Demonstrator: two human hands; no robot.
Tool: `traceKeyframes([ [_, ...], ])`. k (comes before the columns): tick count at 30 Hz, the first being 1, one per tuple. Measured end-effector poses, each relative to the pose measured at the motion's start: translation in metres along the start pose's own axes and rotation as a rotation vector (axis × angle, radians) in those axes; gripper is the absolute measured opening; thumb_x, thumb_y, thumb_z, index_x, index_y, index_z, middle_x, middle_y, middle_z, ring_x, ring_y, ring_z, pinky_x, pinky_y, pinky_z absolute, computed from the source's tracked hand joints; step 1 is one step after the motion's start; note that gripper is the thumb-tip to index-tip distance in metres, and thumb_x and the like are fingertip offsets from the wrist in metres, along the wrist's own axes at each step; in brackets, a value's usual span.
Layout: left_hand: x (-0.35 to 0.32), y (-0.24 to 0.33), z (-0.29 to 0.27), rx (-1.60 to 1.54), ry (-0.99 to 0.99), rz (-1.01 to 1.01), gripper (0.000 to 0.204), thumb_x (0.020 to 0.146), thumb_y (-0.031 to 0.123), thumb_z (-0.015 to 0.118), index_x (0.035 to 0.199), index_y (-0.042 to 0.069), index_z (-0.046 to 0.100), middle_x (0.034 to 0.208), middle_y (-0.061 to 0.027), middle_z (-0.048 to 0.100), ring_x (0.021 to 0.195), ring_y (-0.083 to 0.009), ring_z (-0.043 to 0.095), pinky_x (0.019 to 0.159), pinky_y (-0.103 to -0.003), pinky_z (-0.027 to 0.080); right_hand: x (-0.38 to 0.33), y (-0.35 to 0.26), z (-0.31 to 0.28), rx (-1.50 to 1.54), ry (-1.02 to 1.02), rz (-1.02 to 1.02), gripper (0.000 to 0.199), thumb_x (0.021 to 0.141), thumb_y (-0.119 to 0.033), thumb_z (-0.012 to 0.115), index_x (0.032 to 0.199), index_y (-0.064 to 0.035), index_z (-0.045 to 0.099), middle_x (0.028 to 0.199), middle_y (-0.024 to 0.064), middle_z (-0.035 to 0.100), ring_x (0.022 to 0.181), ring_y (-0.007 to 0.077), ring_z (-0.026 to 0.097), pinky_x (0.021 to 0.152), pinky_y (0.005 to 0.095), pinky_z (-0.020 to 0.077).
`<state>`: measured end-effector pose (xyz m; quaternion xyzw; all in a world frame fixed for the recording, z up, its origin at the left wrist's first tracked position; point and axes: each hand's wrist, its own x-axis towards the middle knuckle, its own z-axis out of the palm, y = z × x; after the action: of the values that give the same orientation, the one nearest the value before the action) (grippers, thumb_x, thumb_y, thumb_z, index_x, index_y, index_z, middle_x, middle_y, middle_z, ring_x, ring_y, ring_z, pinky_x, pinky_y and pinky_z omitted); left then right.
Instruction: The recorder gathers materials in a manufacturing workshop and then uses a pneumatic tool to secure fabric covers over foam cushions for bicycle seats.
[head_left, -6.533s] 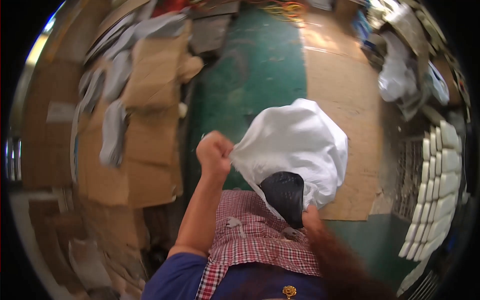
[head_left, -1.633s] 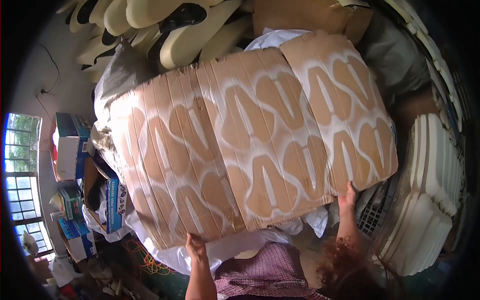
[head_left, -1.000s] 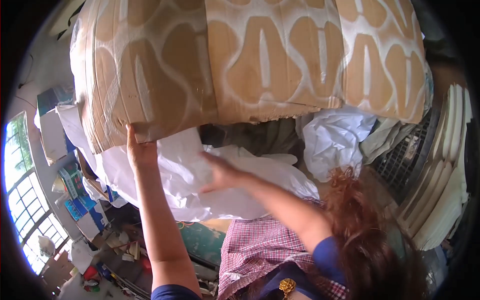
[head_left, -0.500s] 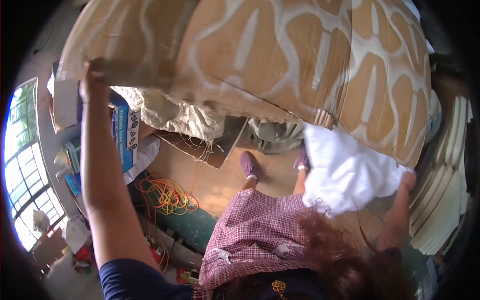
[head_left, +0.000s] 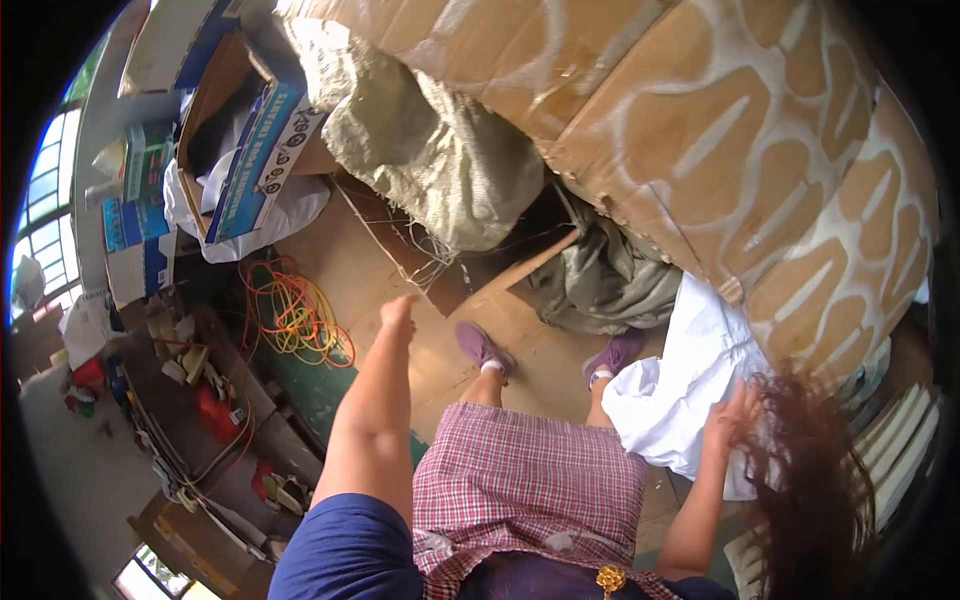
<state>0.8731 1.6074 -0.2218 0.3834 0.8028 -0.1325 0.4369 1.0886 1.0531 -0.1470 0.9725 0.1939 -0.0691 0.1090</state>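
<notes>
A large sheet of brown cardboard (head_left: 690,120) with white sprayed patterns leans at the far side, its lower edge slanting down to the right. My left hand (head_left: 398,315) hangs in the air over the floor, apart from the cardboard; nothing shows in it, and its fingers are foreshortened. Below the cardboard's right part hangs a bunched white cloth (head_left: 690,370). My right hand (head_left: 730,418) is at this cloth's right side with fingers apart, partly behind loose hair. Whether it touches the cloth I cannot tell.
A pale woven sack (head_left: 430,150) lies over an open cardboard box (head_left: 530,270), beside a grey-green cloth bundle (head_left: 610,275). To the left are a blue-and-white carton (head_left: 255,165) and a tangled orange-yellow cord (head_left: 295,315). Stacked pale sheets (head_left: 900,440) stand at right.
My left hand has let go of the cardboard's left edge and come down nearer. The cardboard sits farther right, uncovering the sack and carton. My right hand has left its lower right corner.
</notes>
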Motion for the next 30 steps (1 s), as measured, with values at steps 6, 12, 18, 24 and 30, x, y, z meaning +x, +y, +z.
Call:
traceKeyframes([
  [6,0.025,-0.042,0.050,-0.047,-0.121,0.157,0.033,0.073,0.027,0.059,0.084,-0.004,0.059,0.074,-0.0135,0.061,0.059,-0.0259,0.061,0.055,-0.035,0.048,0.088,-0.288,-0.079,0.816,0.045,-0.553,0.042,0.067,0.002,0.053,0.108,-0.0009,0.047,0.116,0.0155,0.043,0.109,0.0333,0.039,0.091,0.0401,0.0343],
  [12,0.022,-0.055,0.012,0.118,-0.014,0.419,0.026,0.069,0.019,0.059,0.067,-0.007,0.061,0.062,-0.0198,0.060,0.060,-0.0297,0.061,0.063,-0.036,0.049,0.109,-0.492,-0.078,0.515,-0.004,-1.084,0.074,0.060,-0.009,0.065,0.126,-0.0106,0.032,0.132,0.0133,0.026,0.115,0.0306,0.032,0.094,0.0423,0.0271],
  [18,0.012,-0.056,-0.128,0.278,0.068,0.502,0.020,0.064,0.016,0.059,0.067,-0.003,0.062,0.068,-0.0235,0.057,0.069,-0.0357,0.059,0.068,-0.040,0.048,0.107,-0.554,-0.089,0.186,0.147,-1.324,0.006,0.068,-0.012,0.049,0.065,-0.0107,0.055,0.062,0.0037,0.055,0.077,0.0201,0.051,0.081,0.0346,0.0318],
  [24,0.028,-0.075,-0.254,0.447,0.378,0.486,0.015,0.062,0.017,0.061,0.066,0.003,0.064,0.068,-0.0198,0.059,0.067,-0.0331,0.060,0.066,-0.039,0.048,0.228,-0.339,-0.174,-0.425,0.050,-0.825,0.010,0.063,-0.011,0.051,0.060,-0.0093,0.061,0.066,0.0129,0.061,0.065,0.0236,0.061,0.060,0.0376,0.0461],
  [30,0.061,-0.125,-0.379,0.557,0.616,0.445,0.019,0.067,0.024,0.063,0.073,0.006,0.064,0.077,-0.0187,0.060,0.074,-0.0350,0.058,0.068,-0.041,0.047,0.224,-0.197,-0.251,-0.746,0.042,-0.813,0.023,0.068,-0.007,0.049,0.089,-0.0068,0.059,0.087,0.0124,0.060,0.082,0.0266,0.055,0.083,0.0357,0.0384],
])
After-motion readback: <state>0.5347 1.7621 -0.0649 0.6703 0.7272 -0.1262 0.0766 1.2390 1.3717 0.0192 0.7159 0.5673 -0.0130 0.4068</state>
